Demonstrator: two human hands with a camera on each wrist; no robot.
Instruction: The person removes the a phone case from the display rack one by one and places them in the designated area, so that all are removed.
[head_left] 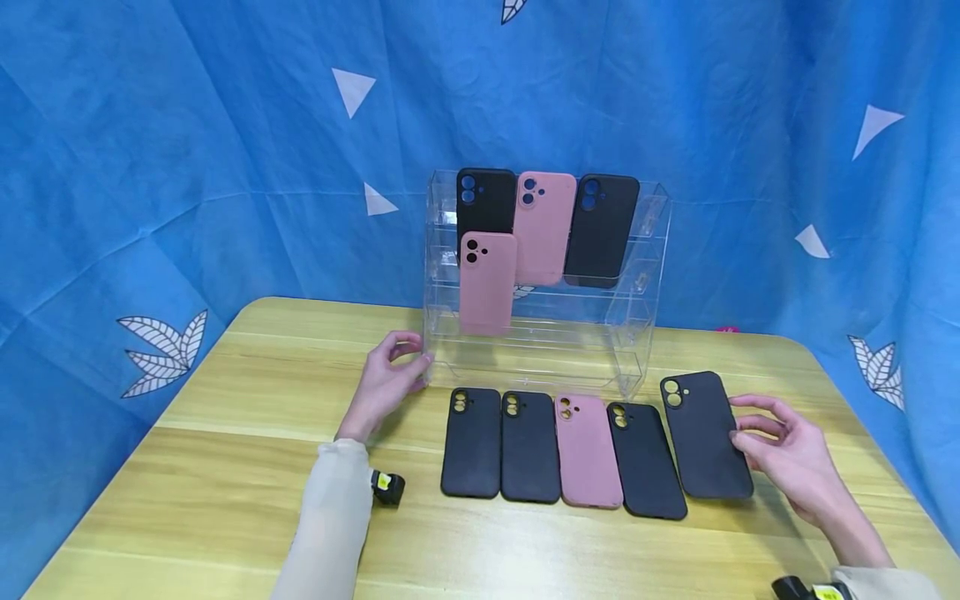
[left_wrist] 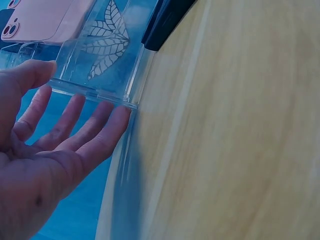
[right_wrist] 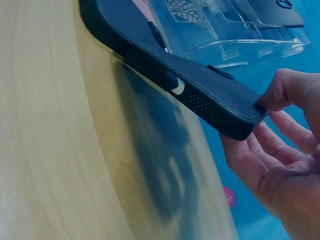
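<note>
Four cases [head_left: 592, 458] flat, right fingers [head_left: 772, 407] edge-pinching a fifth case [head_left: 708, 442], probably handiest. Left fingers [left_wrist: 102, 142], relaxed, maybe steady the rack [head_left: 555, 387].

Matt phone cases [head_left: 708, 442], glossy plastic rack [head_left: 540, 382], wood-grain table [head_left: 225, 467], cloth backdrop [head_left: 225, 125]

1. The left sleeve [head_left: 330, 517] is creamy white.
2. The right sleeve [head_left: 888, 585] is pale too.
3. The left wrist camera [head_left: 393, 495] is small and black, with a yellow sticker [head_left: 384, 481].
4. The right wrist camera [head_left: 791, 588] is black, with a yellow label [head_left: 828, 592].
</note>
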